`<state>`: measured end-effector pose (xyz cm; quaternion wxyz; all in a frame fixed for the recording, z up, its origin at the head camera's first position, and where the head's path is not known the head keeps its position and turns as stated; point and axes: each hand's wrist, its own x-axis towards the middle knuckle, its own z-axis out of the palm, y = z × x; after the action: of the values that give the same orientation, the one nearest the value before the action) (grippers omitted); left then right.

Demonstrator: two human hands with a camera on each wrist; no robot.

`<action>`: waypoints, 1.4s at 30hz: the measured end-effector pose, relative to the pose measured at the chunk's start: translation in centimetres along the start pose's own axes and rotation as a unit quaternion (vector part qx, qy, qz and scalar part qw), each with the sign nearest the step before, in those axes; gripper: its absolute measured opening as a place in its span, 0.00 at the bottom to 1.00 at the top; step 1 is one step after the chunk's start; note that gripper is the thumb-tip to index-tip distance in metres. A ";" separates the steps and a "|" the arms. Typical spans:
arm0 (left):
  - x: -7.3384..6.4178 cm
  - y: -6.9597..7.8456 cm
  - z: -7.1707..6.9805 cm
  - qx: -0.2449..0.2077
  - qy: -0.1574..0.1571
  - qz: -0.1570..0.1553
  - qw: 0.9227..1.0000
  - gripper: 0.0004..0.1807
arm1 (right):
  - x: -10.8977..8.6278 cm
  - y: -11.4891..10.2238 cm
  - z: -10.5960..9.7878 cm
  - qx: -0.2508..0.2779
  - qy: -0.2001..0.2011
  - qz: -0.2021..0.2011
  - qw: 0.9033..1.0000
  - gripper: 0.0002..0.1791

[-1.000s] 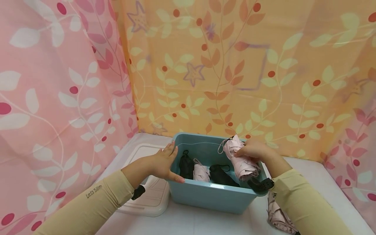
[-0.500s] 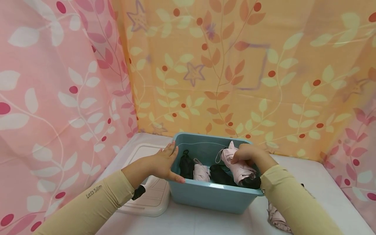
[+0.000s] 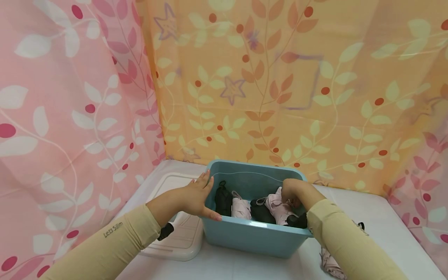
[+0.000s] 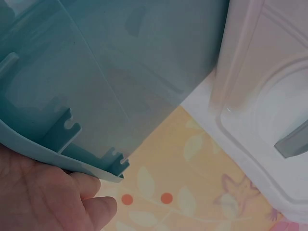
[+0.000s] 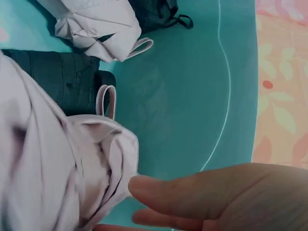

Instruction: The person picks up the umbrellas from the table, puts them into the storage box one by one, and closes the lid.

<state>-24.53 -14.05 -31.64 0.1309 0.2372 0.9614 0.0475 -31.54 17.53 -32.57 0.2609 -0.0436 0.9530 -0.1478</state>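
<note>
Before an orange leaf-print curtain (image 3: pixel 231 128), I see the left hand (image 3: pixel 195 199) spread against a blue plastic bin (image 3: pixel 252 238); inside, the right hand (image 3: pixel 295 191) touches the rightmost pale-pink rolled-fabric bundle (image 3: pixel 277 207), whether clamped I can't tell.

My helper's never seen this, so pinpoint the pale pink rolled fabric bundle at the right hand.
Find the open blue plastic bin. Inside, toward its right end, is a bare right hand. The pale pink rolled fabric bundle at that hand is yours; a black fabric bundle separates it from the bin's other pink one, farther left.
</note>
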 end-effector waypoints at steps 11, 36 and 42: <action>0.0 0.1 -0.1 0.005 0.003 0.005 1.000 0.69 | -0.3 0.2 -0.3 0.001 -0.001 -0.016 1.000 0.11; 0.1 0.0 -0.2 0.000 0.005 0.000 1.000 0.69 | -6.3 5.2 -5.5 0.298 0.050 -0.167 0.938 0.36; 0.0 0.0 0.0 -0.001 0.005 0.002 1.000 0.69 | -8.2 8.7 -5.2 0.293 0.076 -0.163 0.939 0.34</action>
<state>-24.51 -14.03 -31.59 0.1265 0.2386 0.9615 0.0501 -27.19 28.48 -26.94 0.1614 -0.1083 0.8642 -0.4640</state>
